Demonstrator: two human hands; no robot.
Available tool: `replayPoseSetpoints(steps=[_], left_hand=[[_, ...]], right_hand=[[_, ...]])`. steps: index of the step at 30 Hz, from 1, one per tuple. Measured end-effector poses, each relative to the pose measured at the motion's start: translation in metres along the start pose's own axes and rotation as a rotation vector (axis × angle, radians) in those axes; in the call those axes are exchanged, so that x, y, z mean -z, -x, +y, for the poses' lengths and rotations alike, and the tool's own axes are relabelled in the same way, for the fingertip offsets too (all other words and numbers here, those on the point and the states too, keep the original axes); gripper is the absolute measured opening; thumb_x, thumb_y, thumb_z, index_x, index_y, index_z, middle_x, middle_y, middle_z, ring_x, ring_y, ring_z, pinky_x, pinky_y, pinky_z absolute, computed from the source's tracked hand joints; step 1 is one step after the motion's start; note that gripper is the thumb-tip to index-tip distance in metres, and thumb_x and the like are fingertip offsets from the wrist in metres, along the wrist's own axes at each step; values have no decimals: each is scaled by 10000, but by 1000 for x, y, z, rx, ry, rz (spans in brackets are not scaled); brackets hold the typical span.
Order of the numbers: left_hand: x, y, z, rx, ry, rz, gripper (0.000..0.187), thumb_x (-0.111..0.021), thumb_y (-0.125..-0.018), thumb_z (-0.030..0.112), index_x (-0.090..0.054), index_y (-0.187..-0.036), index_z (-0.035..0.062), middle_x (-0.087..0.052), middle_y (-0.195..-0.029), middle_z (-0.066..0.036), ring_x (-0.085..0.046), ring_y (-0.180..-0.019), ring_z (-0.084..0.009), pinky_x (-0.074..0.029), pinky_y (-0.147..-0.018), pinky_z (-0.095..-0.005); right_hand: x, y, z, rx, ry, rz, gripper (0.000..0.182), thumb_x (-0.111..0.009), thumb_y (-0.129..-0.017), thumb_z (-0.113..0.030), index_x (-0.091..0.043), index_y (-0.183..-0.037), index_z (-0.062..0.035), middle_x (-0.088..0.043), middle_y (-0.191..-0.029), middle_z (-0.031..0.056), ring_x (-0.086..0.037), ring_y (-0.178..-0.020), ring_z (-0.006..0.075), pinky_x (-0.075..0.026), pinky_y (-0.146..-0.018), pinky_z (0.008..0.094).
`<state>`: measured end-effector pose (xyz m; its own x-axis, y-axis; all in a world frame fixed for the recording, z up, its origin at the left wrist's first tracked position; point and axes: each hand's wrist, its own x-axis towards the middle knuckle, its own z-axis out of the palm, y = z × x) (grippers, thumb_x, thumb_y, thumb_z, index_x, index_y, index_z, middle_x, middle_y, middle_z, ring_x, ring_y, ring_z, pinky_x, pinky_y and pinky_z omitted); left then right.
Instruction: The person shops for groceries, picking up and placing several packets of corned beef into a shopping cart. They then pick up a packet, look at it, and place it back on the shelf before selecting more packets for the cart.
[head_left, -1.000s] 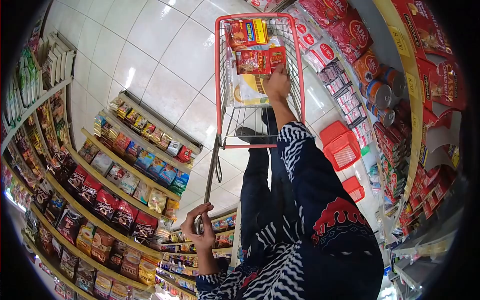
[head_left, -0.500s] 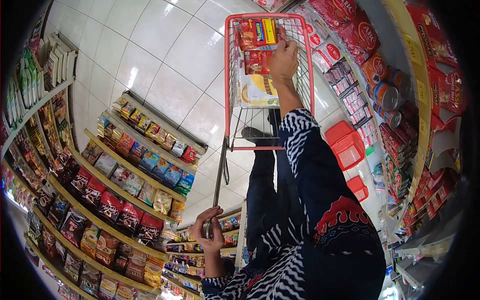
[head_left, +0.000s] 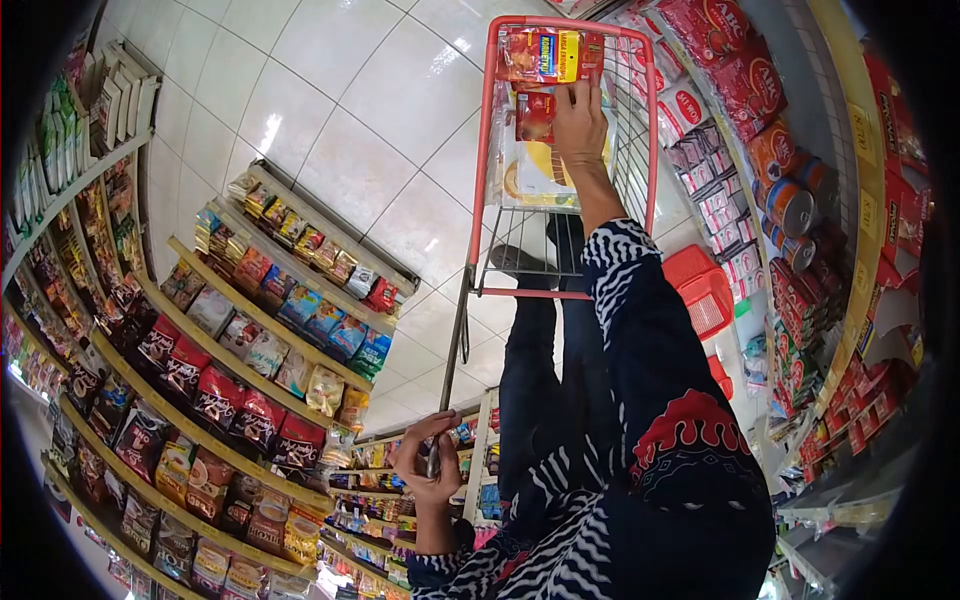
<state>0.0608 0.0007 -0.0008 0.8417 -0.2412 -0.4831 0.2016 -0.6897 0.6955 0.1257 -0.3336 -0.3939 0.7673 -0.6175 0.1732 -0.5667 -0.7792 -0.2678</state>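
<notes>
My left hand (head_left: 428, 462) is curled around the metal handle bar (head_left: 453, 370) of a shopping cart, low in the view. The wire cart (head_left: 486, 130) has a red rim and stands ahead of me. My right hand (head_left: 582, 125) reaches inside it, fingers bent over the right edge of a small red pouch (head_left: 536, 117). Its fingertips come close to a larger red packet (head_left: 520, 55) with a yellow and blue label, lying farther forward. Beneath the small pouch is a white and yellow package (head_left: 535, 170). The hand covers part of the pouch.
Shelves of coffee and snack packets (head_left: 220, 395) curve along the left. On the right are shelves with red ABC bags (head_left: 748, 85), tins (head_left: 790, 208) and boxes. A red plastic basket (head_left: 702, 292) sits on the floor right of the cart.
The cart and its contents appear farther right in view. My right hand has shifted slightly down relative to the cart and still touches the small red pouch. My left hand stays on the handle bar.
</notes>
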Motion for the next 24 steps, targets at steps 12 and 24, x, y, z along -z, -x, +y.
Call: replayPoseSetpoints(steps=[12, 24], left_hand=[[1, -1, 1, -34, -22, -46, 135, -545, -935, -8, -646, -1001, -71, -734, -935, -206, -723, -971, -305, -558, -899, -390], [0, 3, -7, -50, 12, -8, 151, -560, -916, -32, -659, -1023, -69, -738, -965, -225, -737, -928, -261, -563, -872, -363]], right_hand=[[12, 20, 12, -307, -212, -140, 300, -667, -795, -65, -616, -1087, -18, -586, -1092, 176, -545, -1081, 398, -486, -933, 473], [-13, 51, -3, -744, -760, 68, 507, -720, -774, -34, -527, -1240, 13, -596, -1095, 202, -622, -989, 334, -516, -900, 429]])
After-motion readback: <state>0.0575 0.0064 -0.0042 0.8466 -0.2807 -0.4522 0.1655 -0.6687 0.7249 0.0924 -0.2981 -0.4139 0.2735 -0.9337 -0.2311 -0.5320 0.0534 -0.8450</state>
